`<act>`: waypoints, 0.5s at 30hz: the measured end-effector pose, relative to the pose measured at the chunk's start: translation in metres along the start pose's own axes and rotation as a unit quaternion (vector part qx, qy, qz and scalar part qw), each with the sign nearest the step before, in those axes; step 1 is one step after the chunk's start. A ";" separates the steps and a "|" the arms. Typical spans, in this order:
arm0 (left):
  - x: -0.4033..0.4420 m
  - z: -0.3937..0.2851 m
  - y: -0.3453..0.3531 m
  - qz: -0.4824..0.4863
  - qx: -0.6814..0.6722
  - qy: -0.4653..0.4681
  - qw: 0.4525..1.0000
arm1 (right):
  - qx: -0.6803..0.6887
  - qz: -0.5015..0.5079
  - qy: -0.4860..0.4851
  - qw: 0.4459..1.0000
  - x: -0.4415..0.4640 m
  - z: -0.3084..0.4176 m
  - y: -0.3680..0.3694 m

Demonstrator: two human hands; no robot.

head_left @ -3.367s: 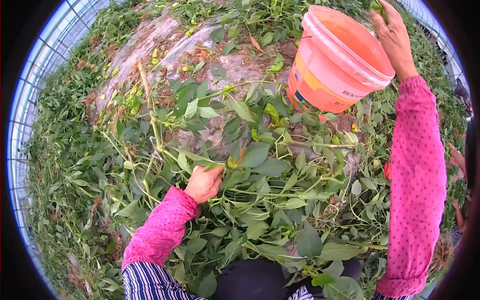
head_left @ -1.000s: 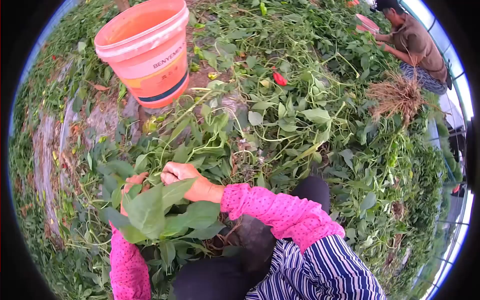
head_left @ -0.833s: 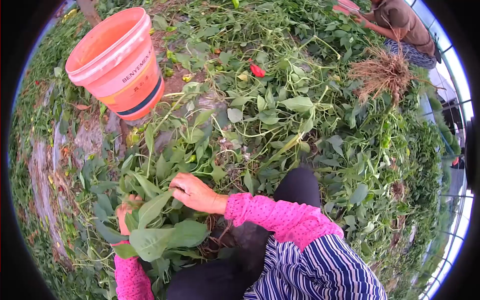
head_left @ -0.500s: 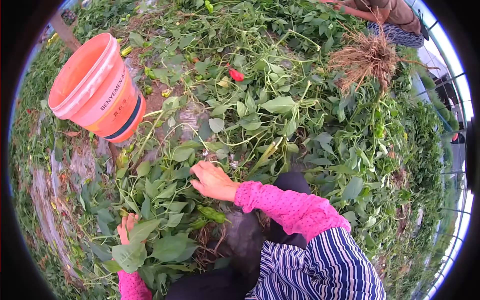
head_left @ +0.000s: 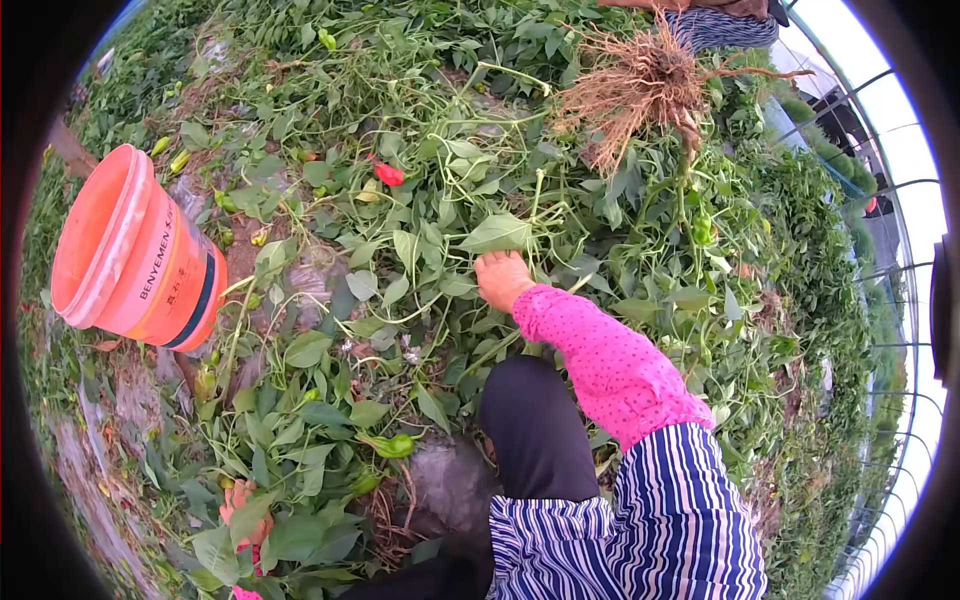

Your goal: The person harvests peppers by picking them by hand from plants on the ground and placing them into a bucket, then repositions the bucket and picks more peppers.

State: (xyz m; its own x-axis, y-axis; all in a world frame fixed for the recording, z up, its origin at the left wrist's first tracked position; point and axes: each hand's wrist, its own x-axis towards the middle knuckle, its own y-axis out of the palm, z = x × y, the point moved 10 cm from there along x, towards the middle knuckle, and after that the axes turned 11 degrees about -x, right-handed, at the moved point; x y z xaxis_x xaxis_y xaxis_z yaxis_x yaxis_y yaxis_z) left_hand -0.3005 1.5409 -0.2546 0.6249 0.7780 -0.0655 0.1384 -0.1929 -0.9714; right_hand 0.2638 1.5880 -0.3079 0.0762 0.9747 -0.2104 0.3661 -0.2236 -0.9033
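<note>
My right hand (head_left: pixel 503 281) reaches out among stems just below a broad leaf (head_left: pixel 498 234), its fingertips bent into the foliage; what they hold, if anything, is hidden. At the lower left my left hand (head_left: pixel 246 512) is partly covered by leaves, and its grip cannot be made out. Between the hands and nearer my knee, a green pepper (head_left: pixel 391 446) lies on the plants. An orange-pink bucket (head_left: pixel 170 280) leans to the left, with its opening facing up and left. A red pepper (head_left: pixel 388 175) lies further forward in the leaves.
An uprooted plant's root ball (head_left: pixel 655 75) sticks up at the top right. Behind it a co-worker's striped clothing (head_left: pixel 722 30) shows. A wire-and-film wall (head_left: pixel 905 290) curves along the right edge. Plastic film (head_left: pixel 448 485) lies beside my knee (head_left: pixel 535 425).
My right hand has moved away from the near plant, forward and right into other stems. My left hand stays low in the leaves. The view has turned right, shifting the bucket lower left.
</note>
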 end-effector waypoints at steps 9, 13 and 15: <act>-0.023 0.024 0.010 -0.043 0.073 -0.040 0.996 | -0.011 0.002 -0.090 0.996 -0.110 -0.007 0.029; -0.021 0.025 0.008 0.068 -0.013 -0.126 0.990 | -0.101 0.180 -0.041 0.978 -0.185 -0.048 0.124; -0.022 0.022 0.004 0.046 -0.020 -0.114 0.992 | 0.289 -0.018 0.171 0.942 -0.214 -0.102 0.141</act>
State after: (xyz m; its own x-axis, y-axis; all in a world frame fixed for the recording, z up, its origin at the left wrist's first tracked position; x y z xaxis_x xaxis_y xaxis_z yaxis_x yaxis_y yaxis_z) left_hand -0.3301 1.5361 -0.2625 0.4474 0.8698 -0.2082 0.1220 -0.2899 -0.9492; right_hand 0.3932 1.3492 -0.3520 0.4041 0.9051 -0.1323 -0.1846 -0.0610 -0.9809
